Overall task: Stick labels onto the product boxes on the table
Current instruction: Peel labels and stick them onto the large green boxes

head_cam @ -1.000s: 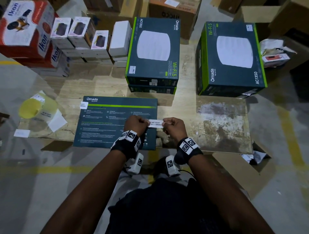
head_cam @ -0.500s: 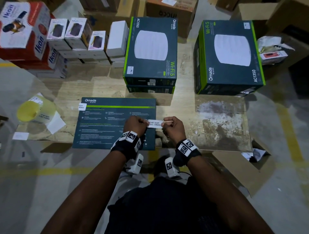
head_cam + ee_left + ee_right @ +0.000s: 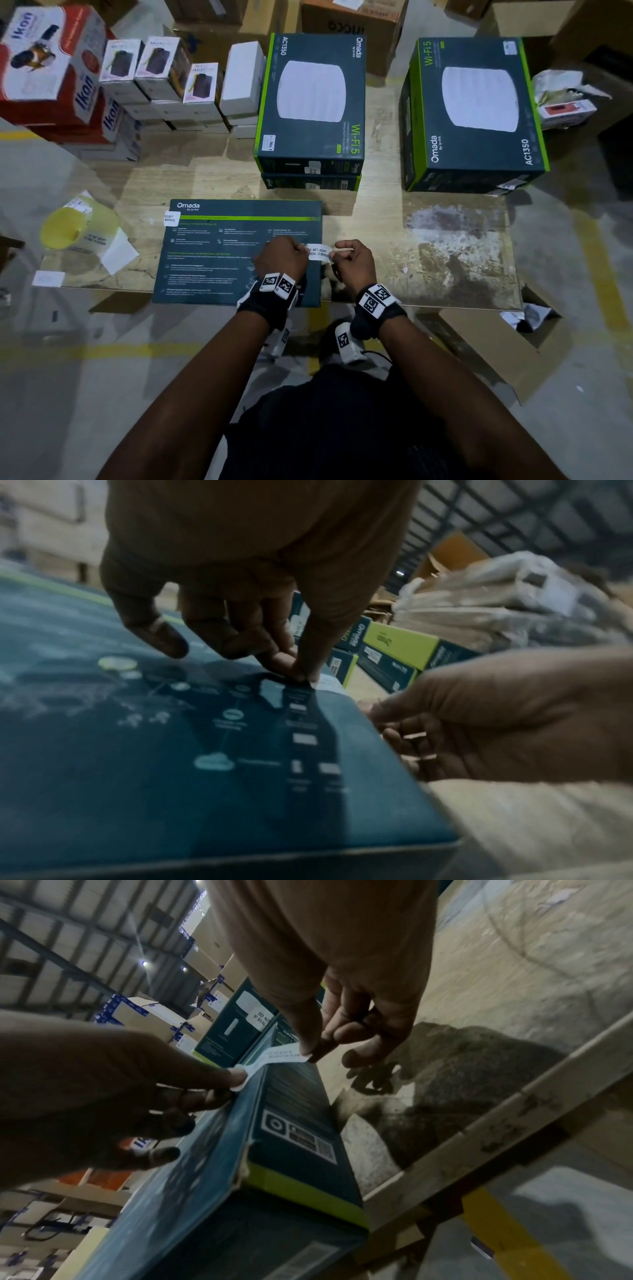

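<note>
A flat dark teal Omada box (image 3: 219, 253) lies on the wooden table (image 3: 445, 246) in front of me, with a small white label (image 3: 171, 218) on its far left corner. A white seal label (image 3: 318, 253) printed in black spans the box's right edge. My left hand (image 3: 284, 257) pinches its left end over the box top (image 3: 304, 677). My right hand (image 3: 352, 260) pinches its right end (image 3: 304, 1056) just beyond the edge. In the right wrist view the label (image 3: 274, 1058) bridges the box's upper right edge.
Two stacked Omada boxes (image 3: 311, 102) stand behind the flat one, a taller Omada stack (image 3: 476, 113) at the far right. Small white boxes (image 3: 178, 75) and red Ikon boxes (image 3: 51, 68) fill the far left. A yellow label roll (image 3: 68, 229) lies left. An open carton (image 3: 486, 346) sits below the table's right corner.
Both hands have stayed in place with the label stretched between them. Only the head view has shifted slightly.
</note>
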A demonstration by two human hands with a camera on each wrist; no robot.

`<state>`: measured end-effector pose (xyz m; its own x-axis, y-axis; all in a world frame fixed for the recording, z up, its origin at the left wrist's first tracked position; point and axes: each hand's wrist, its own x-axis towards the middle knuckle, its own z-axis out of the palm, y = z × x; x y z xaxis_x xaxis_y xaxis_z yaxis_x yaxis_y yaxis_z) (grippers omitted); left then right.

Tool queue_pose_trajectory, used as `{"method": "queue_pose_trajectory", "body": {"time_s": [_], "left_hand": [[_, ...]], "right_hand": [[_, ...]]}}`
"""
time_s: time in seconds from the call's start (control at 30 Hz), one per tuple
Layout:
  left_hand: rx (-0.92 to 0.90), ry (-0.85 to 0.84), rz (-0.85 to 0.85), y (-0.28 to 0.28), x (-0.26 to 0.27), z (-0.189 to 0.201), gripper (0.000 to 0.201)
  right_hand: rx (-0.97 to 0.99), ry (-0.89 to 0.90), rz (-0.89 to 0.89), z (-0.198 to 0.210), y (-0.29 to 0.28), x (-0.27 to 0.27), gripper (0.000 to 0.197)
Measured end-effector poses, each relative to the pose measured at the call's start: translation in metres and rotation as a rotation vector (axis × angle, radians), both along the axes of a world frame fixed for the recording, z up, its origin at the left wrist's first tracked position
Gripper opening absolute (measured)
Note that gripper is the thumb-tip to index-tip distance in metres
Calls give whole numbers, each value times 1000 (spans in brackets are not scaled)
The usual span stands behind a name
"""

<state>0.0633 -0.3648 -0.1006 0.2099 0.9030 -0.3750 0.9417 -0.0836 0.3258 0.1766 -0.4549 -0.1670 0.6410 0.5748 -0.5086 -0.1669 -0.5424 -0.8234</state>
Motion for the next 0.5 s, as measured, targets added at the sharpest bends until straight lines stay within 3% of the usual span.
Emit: {"method": "queue_pose_trajectory", "body": {"time_s": [0.23,0.4,0.5], "left_hand": [[-61,41,25,6,-2,7,30],[-200,-53,110,28,-15,-7,72],[-164,-80,116,34,-17,-20,77]], "right_hand": [[-21,21,14,0,3,-12,22],[-123,-70,-18,5,-1,-6,36],[-6,-150,2,15,1,-9,17]]}}
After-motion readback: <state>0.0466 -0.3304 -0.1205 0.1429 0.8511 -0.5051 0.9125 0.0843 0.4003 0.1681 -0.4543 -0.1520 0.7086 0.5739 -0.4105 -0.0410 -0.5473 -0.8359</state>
